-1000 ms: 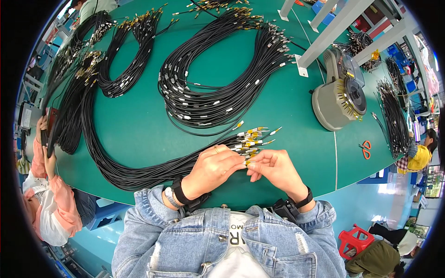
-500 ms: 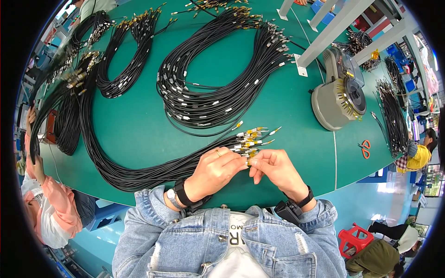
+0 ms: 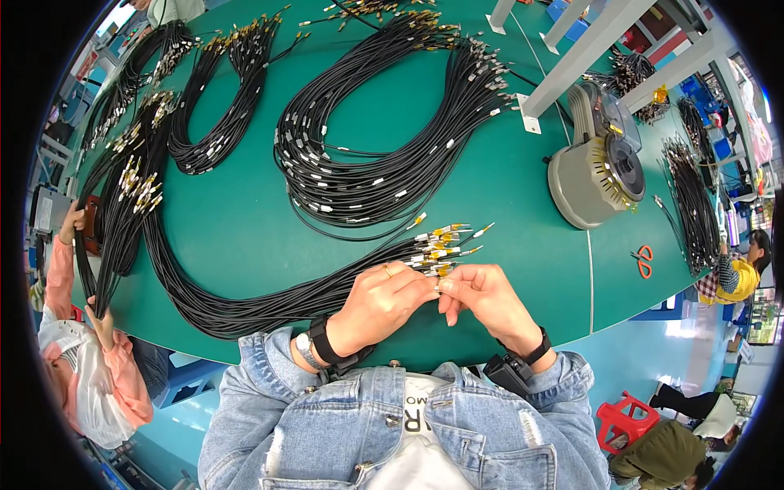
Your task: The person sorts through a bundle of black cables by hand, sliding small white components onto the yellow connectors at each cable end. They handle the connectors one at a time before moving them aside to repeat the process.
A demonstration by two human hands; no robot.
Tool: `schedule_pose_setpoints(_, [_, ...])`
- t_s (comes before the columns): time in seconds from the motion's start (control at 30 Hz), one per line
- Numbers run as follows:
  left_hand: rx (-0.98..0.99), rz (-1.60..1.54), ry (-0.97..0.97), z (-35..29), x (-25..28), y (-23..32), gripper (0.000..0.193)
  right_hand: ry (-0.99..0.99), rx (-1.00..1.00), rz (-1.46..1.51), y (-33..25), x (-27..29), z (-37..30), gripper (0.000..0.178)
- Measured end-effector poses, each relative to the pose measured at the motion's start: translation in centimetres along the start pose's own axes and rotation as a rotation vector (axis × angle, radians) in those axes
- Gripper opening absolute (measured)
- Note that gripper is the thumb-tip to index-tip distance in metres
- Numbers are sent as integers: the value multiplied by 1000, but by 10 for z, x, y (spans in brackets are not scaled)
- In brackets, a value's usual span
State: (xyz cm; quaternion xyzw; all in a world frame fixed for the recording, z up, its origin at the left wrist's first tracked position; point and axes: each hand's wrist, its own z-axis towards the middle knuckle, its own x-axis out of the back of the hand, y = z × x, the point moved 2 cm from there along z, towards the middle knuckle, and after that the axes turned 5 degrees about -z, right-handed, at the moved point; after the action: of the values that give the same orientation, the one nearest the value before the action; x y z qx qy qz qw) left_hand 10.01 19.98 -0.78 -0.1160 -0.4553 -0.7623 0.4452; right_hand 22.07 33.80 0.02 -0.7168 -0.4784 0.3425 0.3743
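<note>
Close to my body, a long bundle of black cables (image 3: 245, 306) curves across the green table, its ends carrying white labels and yellow-tipped connectors (image 3: 441, 245). My left hand (image 3: 385, 296) is closed over the bundle just behind these ends, thumb and fingers gripping cable. Against its fingertips, my right hand (image 3: 488, 298) pinches the end of one cable with thumb and index finger. The tip between the fingers is mostly covered. Beyond my hands lies a larger looped bundle of labelled black cables (image 3: 327, 175).
A grey-beige round machine (image 3: 584, 192) stands to the right, beside a grey metal frame (image 3: 572, 73). Orange-handled scissors (image 3: 644, 263) lie near the right edge. Further cable bundles (image 3: 220, 143) lie far left. At left, a co-worker's hands (image 3: 100, 318) hold another bundle (image 3: 122, 212).
At the left, the co-worker's cable bundle, blurred and raised before, has come down with its ends on the table. My own hands have hardly shifted, still pinching at the cable end.
</note>
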Motion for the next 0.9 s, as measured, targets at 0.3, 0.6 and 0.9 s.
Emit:
schedule_pose_setpoints(0.3, [174,-18,42,15,9,-10,17,400,287,-409,-16,22,20,12])
schedule_pose_setpoints(0.6, [249,-132,-151,9,7,-24,10,422,678,-1004,-18,23,35,18])
schedule_pose_setpoints(0.9, [123,74,88,18,9,-17,15,208,319,-381,-20,15,11,9])
